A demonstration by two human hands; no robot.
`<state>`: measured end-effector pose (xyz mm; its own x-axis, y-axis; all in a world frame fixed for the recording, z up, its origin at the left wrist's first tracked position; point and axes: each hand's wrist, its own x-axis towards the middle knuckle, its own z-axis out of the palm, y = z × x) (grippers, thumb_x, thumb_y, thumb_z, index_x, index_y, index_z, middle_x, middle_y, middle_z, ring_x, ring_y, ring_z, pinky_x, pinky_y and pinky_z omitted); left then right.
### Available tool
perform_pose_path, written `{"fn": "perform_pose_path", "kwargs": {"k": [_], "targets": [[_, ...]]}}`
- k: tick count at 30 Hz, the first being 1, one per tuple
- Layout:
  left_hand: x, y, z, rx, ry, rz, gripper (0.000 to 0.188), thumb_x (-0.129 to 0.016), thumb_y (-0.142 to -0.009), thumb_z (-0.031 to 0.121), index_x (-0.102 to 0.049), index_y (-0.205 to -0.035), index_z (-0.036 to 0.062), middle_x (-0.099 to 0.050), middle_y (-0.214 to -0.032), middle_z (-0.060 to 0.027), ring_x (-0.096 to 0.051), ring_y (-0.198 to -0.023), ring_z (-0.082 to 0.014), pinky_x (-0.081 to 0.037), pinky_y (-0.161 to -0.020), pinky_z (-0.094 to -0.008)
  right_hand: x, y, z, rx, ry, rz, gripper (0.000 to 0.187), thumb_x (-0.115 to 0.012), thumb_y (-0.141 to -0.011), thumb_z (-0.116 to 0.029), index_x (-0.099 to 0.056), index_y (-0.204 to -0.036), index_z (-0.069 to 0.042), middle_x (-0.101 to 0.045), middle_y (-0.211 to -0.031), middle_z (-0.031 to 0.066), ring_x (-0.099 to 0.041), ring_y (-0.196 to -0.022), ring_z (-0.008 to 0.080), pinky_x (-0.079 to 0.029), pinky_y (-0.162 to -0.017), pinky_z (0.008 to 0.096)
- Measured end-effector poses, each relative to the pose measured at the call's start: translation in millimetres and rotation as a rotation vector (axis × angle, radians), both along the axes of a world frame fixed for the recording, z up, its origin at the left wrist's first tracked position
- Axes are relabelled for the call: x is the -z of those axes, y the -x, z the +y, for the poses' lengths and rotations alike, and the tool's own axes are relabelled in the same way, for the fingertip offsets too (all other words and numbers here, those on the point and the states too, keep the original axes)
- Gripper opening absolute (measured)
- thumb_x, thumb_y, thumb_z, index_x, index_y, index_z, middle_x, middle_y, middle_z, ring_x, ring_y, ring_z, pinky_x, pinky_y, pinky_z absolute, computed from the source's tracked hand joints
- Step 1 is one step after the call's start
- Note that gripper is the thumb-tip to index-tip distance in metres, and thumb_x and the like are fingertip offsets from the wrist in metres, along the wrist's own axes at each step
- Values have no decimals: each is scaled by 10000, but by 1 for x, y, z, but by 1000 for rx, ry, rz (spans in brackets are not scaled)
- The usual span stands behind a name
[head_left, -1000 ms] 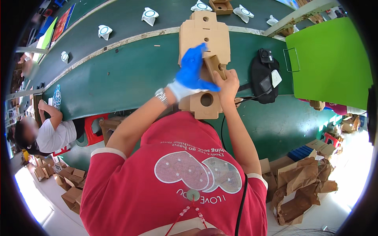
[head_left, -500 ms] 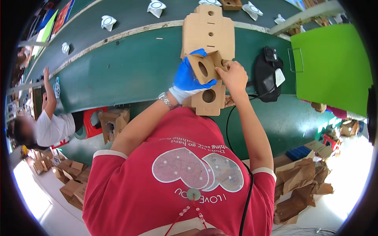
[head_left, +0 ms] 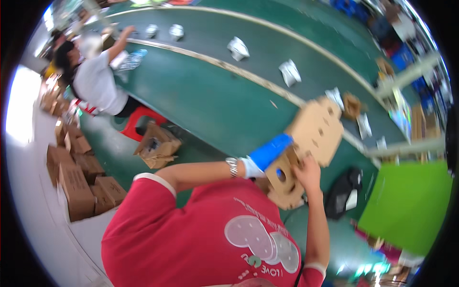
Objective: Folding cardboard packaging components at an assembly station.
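Observation:
My left hand [head_left: 270, 152], in a blue and white glove, grips a small folded cardboard insert [head_left: 289, 167] with an oval hole from its left side. Blue shows through that hole. Closed on the insert's right edge is my bare right hand [head_left: 308, 173]; its fingertips are blurred. Flat die-cut cardboard blanks [head_left: 319, 131] with small holes and slots lie on the green table just beyond both hands. Nearer my body, another cardboard piece [head_left: 286, 200] sticks out below the insert.
White bags [head_left: 289, 72] and a small open carton [head_left: 352, 106] sit on the conveyor [head_left: 263, 62]. A black pouch [head_left: 343, 196] and green panel [head_left: 406, 205] are on the right. Leftward are a person [head_left: 98, 81], red stool [head_left: 136, 125], open box [head_left: 158, 148] and stacked cartons [head_left: 76, 186].
The whole view has swung left, so the table runs diagonally and more of the person at the left shows. Both hands still hold the insert, which now sits lower in the picture.

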<state>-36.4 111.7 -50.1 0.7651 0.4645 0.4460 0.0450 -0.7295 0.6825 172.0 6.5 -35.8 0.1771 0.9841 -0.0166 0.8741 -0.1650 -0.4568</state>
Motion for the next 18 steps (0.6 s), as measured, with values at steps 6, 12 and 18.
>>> {"fn": "perform_pose_path", "kwargs": {"k": [6, 12, 18], "targets": [[-30, -29, 22, 240, 261, 576, 881, -872, -634, 471, -511, -1322, 57, -568, -1288, -204, -602, -1124, -371, -496, -962, -429, -13, 4, -7, -58, -13, 183, 275, -832, -653, -145, -622, -789, -30, -548, -770, 117, -582, -697, 313, -472, -620, 402], [10, -54, 26, 312, -90, 549, 596, -844, -658, 423, -623, -1115, 111, -651, -1101, -141, -645, -981, -371, -544, -807, -441, 4, -14, -16, 103, -8, 346, 173, -710, -845, -187, -693, -891, -21, -645, -856, 94, -626, -749, 213, -491, -675, 354], [25, -41, 14, 162, -2, 386, 533, -834, -660, 394, -634, -1053, 95, -658, -991, -158, -645, -928, -381, -536, -777, -450, -21, -12, -59, 51, 88, 958, 627, -556, -802, -5, -463, -1421, -40, -484, -1434, 101, -401, -1369, 219, -292, -1146, 368]]}}
